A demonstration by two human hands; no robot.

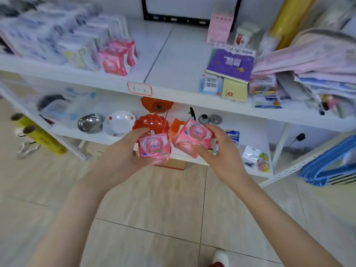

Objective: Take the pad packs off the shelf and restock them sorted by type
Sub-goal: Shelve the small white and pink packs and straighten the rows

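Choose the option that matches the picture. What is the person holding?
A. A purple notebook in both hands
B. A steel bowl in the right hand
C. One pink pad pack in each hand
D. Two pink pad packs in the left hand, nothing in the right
C: the left hand grips a pink pad pack and the right hand grips a second pink pad pack, side by side.
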